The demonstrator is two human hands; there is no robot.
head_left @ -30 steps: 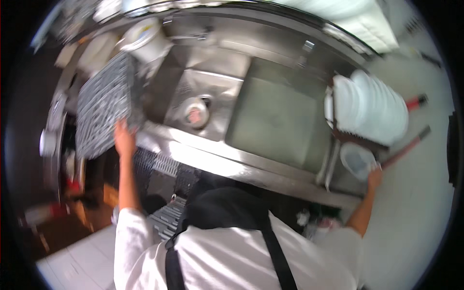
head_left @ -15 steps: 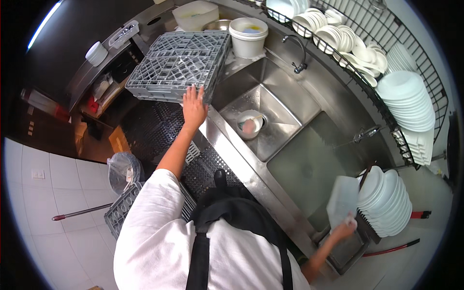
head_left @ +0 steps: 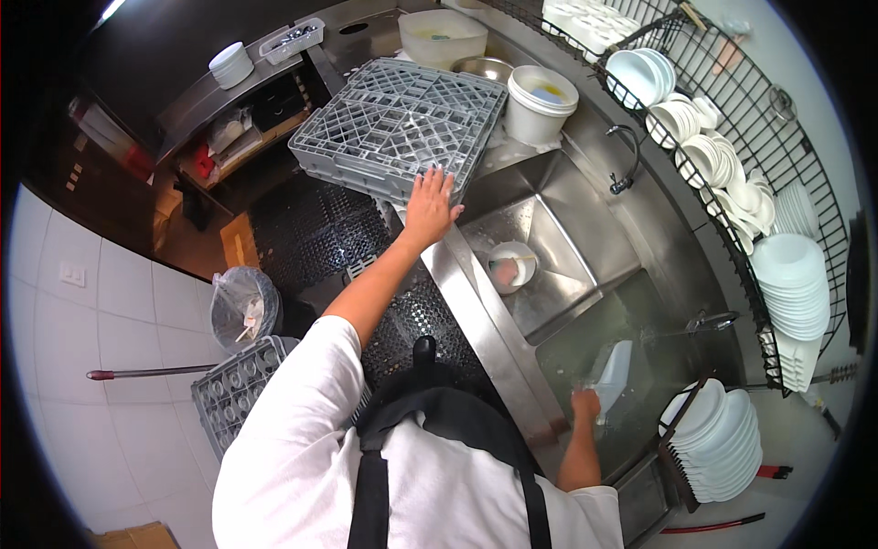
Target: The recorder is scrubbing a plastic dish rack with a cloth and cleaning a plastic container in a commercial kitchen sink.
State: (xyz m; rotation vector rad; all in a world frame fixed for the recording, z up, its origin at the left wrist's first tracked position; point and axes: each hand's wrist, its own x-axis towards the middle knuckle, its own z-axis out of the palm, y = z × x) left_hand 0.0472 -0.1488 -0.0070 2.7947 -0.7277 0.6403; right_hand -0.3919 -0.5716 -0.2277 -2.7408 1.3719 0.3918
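Note:
My left hand (head_left: 432,207) lies open, fingers outstretched, on the near edge of a stack of grey plastic dishwasher racks (head_left: 402,123). My right hand (head_left: 585,401) is closed on a white, flat rectangular dish (head_left: 614,373), gripping its near end. The dish is tilted on its edge, at the water in the right-hand sink basin (head_left: 558,366); how deep it dips I cannot tell. In the left basin (head_left: 585,220) stands a white round tub (head_left: 523,260) with something pinkish inside.
White plates (head_left: 718,439) stand in a dark rack right of the water. Overhead, a black wire shelf (head_left: 677,137) carries bowls, spoons and plates. White buckets (head_left: 540,114) and a plastic tub (head_left: 443,41) sit behind the racks. A lined bin (head_left: 242,306) stands on the floor.
My right hand has brought the white dish leftward from beside the plate rack to the water-filled basin. My left hand stays on the grey racks. The whole view has shifted.

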